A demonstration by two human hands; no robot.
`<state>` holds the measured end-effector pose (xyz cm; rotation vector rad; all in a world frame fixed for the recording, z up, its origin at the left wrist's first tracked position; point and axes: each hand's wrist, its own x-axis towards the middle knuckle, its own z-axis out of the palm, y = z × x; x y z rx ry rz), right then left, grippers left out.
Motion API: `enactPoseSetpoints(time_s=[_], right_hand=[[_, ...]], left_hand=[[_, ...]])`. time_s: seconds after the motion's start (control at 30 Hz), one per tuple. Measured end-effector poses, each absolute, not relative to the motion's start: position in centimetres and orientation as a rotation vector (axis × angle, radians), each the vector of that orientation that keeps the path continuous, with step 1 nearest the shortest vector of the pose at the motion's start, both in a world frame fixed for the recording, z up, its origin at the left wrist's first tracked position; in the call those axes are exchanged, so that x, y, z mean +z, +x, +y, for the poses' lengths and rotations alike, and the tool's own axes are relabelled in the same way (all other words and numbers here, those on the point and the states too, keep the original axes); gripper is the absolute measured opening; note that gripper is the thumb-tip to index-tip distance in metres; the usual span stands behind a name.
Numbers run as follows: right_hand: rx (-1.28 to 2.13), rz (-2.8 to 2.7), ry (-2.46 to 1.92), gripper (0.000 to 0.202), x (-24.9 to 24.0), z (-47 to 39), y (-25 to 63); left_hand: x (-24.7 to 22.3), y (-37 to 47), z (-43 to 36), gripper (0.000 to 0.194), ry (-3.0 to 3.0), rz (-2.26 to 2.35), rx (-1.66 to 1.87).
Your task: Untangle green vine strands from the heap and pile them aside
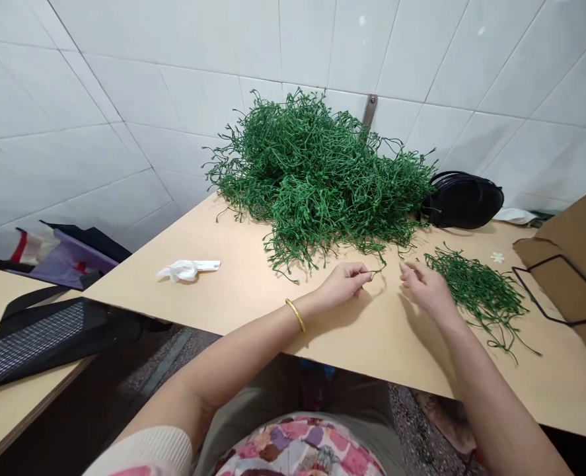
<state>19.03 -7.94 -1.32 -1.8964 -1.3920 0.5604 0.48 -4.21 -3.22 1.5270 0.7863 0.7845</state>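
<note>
My left hand [345, 284], with a gold bangle at the wrist, pinches a thin green artificial plant stem [380, 269] just above the table. A short way to the right, my right hand [425, 288] has its thumb and fingers pressed together; what they hold, if anything, is too small to make out. Behind both hands rises a big tangled heap of green artificial stems [317, 175] with small branched tips. Beside the right hand lies a smaller, flatter pile of green stems [478, 287].
On the light wooden table [253, 297] are a crumpled white tissue [186, 269] at left, a black round bag [464, 199] at back right and a small pale flower [497, 257]. A cardboard box [575, 258] stands far right. The tiled wall [198, 86] closes off the back.
</note>
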Motion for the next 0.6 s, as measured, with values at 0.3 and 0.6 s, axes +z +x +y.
enactPoseSetpoints(time_s=[0.3, 0.6], right_hand=[[1.298, -0.944, -1.267, 0.030, -3.0, -7.9, 15.6], [1.003, -1.236, -1.444, 0.035, -2.6, -11.0, 17.5]], left_hand=[[-2.8, -3.0, -11.6, 0.022, 2.053, 0.768, 0.500], [-3.0, -6.2, -10.1, 0.022, 1.460, 1.009, 0.769]])
